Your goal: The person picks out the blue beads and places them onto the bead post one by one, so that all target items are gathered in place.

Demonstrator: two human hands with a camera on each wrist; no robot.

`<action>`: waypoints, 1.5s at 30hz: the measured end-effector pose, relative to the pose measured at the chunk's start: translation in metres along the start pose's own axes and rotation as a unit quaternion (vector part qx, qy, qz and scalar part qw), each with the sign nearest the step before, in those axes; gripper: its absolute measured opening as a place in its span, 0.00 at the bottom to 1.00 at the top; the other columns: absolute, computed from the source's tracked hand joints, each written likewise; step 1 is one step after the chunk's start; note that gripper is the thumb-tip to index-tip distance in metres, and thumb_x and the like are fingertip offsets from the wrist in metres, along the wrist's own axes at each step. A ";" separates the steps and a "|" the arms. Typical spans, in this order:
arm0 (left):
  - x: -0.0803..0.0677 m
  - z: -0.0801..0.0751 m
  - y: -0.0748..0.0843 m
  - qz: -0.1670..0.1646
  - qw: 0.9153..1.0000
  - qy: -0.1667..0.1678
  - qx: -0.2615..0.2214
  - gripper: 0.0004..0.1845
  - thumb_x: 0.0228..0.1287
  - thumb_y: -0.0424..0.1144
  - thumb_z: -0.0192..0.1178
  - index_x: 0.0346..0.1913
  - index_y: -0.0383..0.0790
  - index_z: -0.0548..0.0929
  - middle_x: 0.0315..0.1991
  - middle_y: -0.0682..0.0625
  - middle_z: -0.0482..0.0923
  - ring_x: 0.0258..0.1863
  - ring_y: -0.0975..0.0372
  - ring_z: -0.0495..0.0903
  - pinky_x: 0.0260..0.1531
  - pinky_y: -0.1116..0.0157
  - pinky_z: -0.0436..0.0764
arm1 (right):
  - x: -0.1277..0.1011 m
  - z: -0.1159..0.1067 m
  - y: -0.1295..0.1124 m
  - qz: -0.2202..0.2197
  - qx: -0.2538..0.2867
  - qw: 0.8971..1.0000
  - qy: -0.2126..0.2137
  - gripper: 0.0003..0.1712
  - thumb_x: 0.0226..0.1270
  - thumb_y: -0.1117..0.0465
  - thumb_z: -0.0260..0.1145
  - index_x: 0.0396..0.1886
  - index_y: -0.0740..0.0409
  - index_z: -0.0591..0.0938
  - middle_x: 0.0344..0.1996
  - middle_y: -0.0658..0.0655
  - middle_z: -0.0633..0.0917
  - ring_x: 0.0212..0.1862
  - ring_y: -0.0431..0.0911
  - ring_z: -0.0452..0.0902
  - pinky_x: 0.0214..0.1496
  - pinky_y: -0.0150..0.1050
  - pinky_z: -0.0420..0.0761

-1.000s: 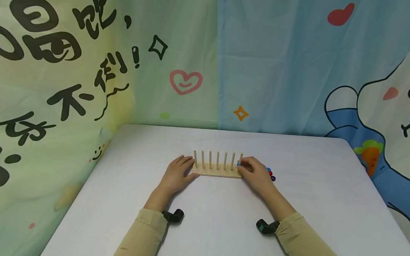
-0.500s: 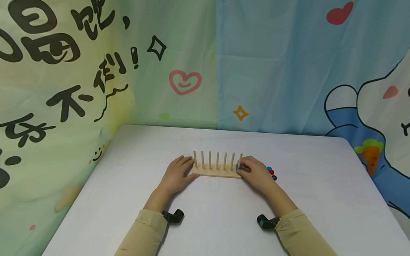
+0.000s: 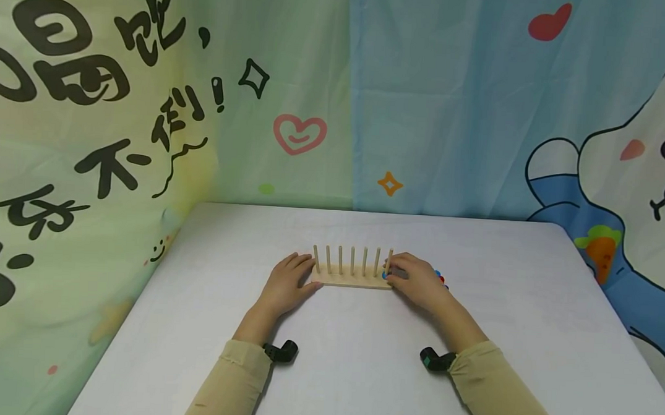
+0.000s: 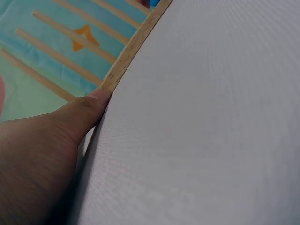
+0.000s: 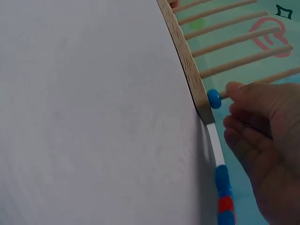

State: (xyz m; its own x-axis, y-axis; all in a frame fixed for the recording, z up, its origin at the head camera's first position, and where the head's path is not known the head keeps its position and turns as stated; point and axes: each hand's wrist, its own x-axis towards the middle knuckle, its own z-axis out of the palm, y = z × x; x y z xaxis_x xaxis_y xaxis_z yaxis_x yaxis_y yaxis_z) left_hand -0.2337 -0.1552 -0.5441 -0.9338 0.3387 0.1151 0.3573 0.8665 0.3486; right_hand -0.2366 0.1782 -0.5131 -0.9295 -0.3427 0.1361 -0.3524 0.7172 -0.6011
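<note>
A wooden peg board (image 3: 351, 281) with several upright pegs stands on the table. My left hand (image 3: 287, 283) grips its left end; in the left wrist view the thumb (image 4: 93, 105) presses the front edge, and the other fingers are hidden. At the opposite end is my right hand (image 3: 415, 279), its thumb and fingers loosely bent around the rightmost peg. Low on that peg, against the board, sits a blue bead (image 5: 214, 99). In the right wrist view a small gap separates this bead from the fingertips.
Several loose beads (image 5: 226, 204), blue and red, lie on the table to the right of the board, partly behind the right hand in the head view. The white tabletop (image 3: 354, 357) reaches back to a printed cloth backdrop (image 3: 453, 114).
The blue bead has gone down the rightmost peg to the board, and the right fingers have loosened from it. The left hand keeps its grip on the board.
</note>
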 end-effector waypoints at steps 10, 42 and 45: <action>-0.001 -0.002 0.003 0.004 1.000 0.009 -0.003 0.35 0.67 0.60 0.59 0.71 0.46 0.71 0.72 0.49 0.68 0.75 0.48 0.60 0.76 0.48 0.59 | -0.019 -0.046 0.011 0.048 -0.013 0.998 0.025 0.26 0.71 0.54 0.65 0.65 0.56 0.75 0.52 0.58 0.82 0.48 0.52 0.78 0.49 0.48 0.81; -0.002 -0.004 0.006 0.005 1.000 0.012 -0.011 0.34 0.67 0.59 0.59 0.70 0.45 0.72 0.72 0.48 0.68 0.75 0.47 0.60 0.75 0.47 0.59 | -0.053 -0.064 0.087 0.119 -0.014 0.993 0.003 0.17 0.76 0.50 0.58 0.54 0.54 0.81 0.50 0.60 0.84 0.48 0.52 0.76 0.53 0.52 0.79; -0.002 -0.003 0.005 0.001 1.000 0.010 -0.007 0.35 0.67 0.60 0.58 0.71 0.46 0.71 0.72 0.49 0.68 0.75 0.48 0.60 0.76 0.48 0.59 | -0.045 -0.063 0.090 0.114 -0.017 0.993 0.002 0.17 0.76 0.52 0.59 0.57 0.54 0.81 0.52 0.60 0.83 0.51 0.54 0.76 0.57 0.57 0.78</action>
State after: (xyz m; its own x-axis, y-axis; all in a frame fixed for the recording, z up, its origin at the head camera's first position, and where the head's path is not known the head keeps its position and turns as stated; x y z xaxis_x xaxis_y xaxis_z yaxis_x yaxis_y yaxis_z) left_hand -0.2305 -0.1527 -0.5397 -0.9336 0.3327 0.1332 0.3584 0.8605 0.3621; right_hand -0.2339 0.2966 -0.5234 -0.9858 -0.1677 0.0025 -0.1370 0.7962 -0.5894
